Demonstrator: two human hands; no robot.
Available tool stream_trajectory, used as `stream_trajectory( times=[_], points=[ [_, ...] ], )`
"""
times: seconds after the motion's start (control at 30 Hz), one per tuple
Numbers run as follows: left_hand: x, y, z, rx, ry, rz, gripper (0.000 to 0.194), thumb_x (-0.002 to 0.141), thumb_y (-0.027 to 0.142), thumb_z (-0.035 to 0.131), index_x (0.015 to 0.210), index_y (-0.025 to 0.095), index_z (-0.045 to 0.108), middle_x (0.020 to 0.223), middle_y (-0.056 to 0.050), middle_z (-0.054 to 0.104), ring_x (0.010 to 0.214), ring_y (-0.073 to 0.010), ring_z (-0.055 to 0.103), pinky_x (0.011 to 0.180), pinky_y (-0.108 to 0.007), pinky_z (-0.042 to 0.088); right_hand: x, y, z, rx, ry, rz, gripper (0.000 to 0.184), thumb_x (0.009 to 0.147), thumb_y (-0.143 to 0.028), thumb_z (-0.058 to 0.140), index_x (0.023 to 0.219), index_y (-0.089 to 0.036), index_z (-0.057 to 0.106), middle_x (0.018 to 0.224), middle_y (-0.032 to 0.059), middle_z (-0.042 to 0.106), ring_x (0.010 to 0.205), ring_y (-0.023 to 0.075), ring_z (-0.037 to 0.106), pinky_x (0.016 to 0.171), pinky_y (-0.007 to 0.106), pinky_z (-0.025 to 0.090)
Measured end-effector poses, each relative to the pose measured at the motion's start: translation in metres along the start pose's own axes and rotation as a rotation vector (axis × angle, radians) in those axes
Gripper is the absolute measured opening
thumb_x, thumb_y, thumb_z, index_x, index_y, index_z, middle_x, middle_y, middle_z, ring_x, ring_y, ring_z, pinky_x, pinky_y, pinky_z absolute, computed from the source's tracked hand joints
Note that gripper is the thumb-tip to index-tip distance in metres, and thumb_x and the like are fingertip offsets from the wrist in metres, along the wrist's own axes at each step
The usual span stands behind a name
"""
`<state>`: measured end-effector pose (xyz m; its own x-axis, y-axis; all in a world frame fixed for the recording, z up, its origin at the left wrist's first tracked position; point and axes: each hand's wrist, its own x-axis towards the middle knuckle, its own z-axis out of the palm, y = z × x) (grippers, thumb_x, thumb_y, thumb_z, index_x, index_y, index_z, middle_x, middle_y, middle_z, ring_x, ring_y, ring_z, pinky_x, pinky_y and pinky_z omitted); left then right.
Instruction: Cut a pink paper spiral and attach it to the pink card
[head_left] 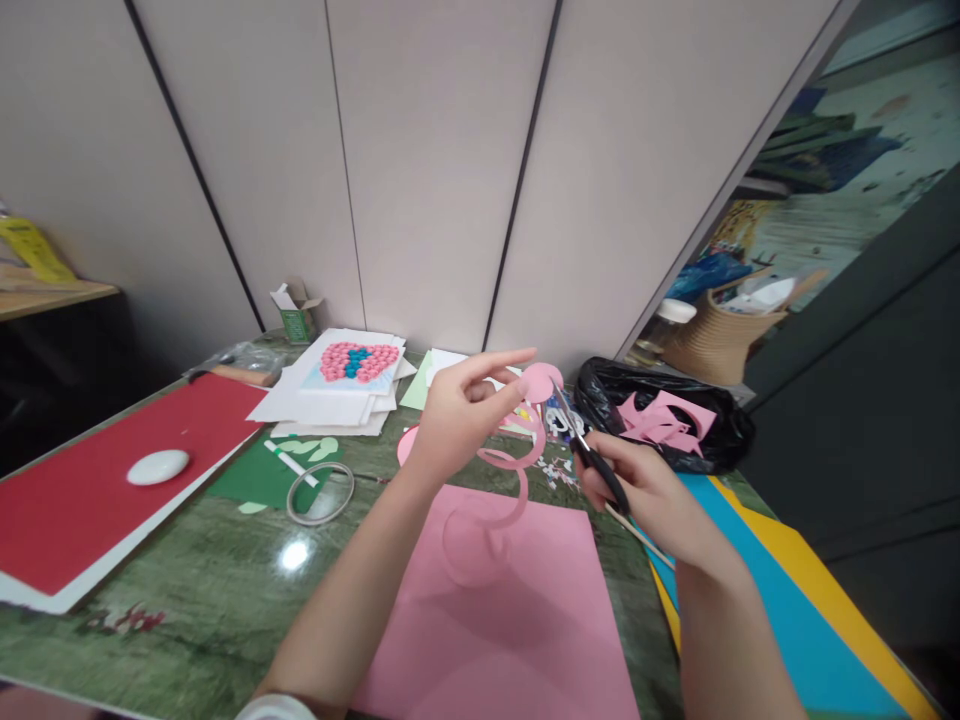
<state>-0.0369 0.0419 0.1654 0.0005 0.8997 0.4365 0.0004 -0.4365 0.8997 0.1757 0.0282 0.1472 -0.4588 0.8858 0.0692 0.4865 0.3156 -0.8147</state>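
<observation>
My left hand pinches a pink paper disc from which a cut spiral strip hangs down, its curl dangling over a pink paper sheet. My right hand grips black-handled scissors, their blades pointing up-left into the edge of the disc. Both hands are raised above the green marble table.
A black bag holding pink offcuts lies behind my right hand. Blue and yellow sheets are at right. Red paper with a white oval object, a tape ring, green paper and a stack of white sheets with a pink-and-blue heart lie at left.
</observation>
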Motion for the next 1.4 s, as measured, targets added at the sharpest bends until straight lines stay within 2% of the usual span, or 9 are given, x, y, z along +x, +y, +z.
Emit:
stream_trajectory(
  times=[0.1, 0.3, 0.47, 0.7, 0.93, 1.27, 1.4],
  points=[
    [0.0, -0.002, 0.005, -0.047, 0.011, -0.008, 0.036, 0.073, 0.028, 0.065, 0.109, 0.022, 0.063, 0.076, -0.002, 0.065, 0.045, -0.005, 0.042, 0.039, -0.018, 0.035, 0.002, -0.002, 0.005, 0.03, 0.048, -0.017, 0.023, 0.087, -0.034, 0.045, 0.069, -0.02, 0.043, 0.057, -0.0037, 0.046, 0.054, 0.0111, 0.037, 0.051, 0.024, 0.028],
    [-0.002, -0.006, 0.014, -0.161, 0.109, 0.03, 0.025, 0.072, 0.028, 0.067, 0.094, 0.018, 0.063, 0.071, -0.002, 0.064, 0.049, -0.0063, 0.048, 0.04, -0.017, 0.036, 0.005, -0.008, 0.012, 0.092, 0.073, -0.027, 0.019, 0.088, -0.031, 0.045, 0.072, -0.02, 0.043, 0.057, -0.0037, 0.046, 0.055, 0.0111, 0.039, 0.051, 0.024, 0.028],
    [-0.003, -0.004, 0.014, -0.137, 0.094, 0.026, 0.022, 0.072, 0.025, 0.066, 0.093, 0.018, 0.064, 0.07, -0.002, 0.063, 0.052, -0.008, 0.051, 0.041, -0.018, 0.036, 0.005, -0.009, 0.014, 0.124, 0.08, -0.043, 0.016, 0.088, -0.029, 0.045, 0.075, -0.02, 0.043, 0.06, -0.0031, 0.047, 0.058, 0.0114, 0.041, 0.053, 0.024, 0.03],
    [-0.003, -0.004, 0.015, -0.103, 0.054, 0.019, 0.022, 0.071, 0.024, 0.067, 0.092, 0.018, 0.066, 0.067, -0.001, 0.063, 0.046, -0.0053, 0.045, 0.039, -0.017, 0.033, 0.006, -0.01, 0.017, 0.078, 0.14, -0.067, 0.014, 0.087, -0.025, 0.045, 0.074, -0.019, 0.044, 0.062, -0.0036, 0.046, 0.059, 0.0109, 0.039, 0.055, 0.024, 0.03],
    [-0.003, -0.004, 0.015, -0.112, 0.055, 0.019, 0.023, 0.073, 0.024, 0.066, 0.095, 0.019, 0.067, 0.072, -0.002, 0.063, 0.052, -0.0075, 0.052, 0.043, -0.018, 0.037, 0.006, -0.006, 0.018, 0.088, 0.136, -0.098, 0.014, 0.087, -0.021, 0.043, 0.074, -0.02, 0.043, 0.062, -0.0041, 0.049, 0.058, 0.0102, 0.039, 0.054, 0.023, 0.03],
    [-0.002, -0.002, 0.01, -0.056, 0.024, 0.016, 0.025, 0.076, 0.024, 0.062, 0.1, 0.022, 0.067, 0.077, -0.002, 0.062, 0.048, -0.0048, 0.044, 0.042, -0.018, 0.033, 0.004, -0.003, 0.013, 0.072, 0.113, -0.065, 0.012, 0.086, -0.021, 0.044, 0.073, -0.02, 0.044, 0.059, -0.0043, 0.048, 0.057, 0.0107, 0.041, 0.054, 0.024, 0.03],
    [-0.002, -0.001, 0.008, -0.034, 0.007, 0.012, 0.025, 0.077, 0.023, 0.061, 0.101, 0.022, 0.068, 0.072, -0.001, 0.061, 0.045, -0.004, 0.04, 0.041, -0.019, 0.031, 0.004, -0.002, 0.01, 0.029, 0.102, -0.048, 0.016, 0.085, -0.024, 0.046, 0.07, -0.02, 0.043, 0.059, -0.0041, 0.047, 0.057, 0.0107, 0.039, 0.053, 0.024, 0.029]
  ],
)
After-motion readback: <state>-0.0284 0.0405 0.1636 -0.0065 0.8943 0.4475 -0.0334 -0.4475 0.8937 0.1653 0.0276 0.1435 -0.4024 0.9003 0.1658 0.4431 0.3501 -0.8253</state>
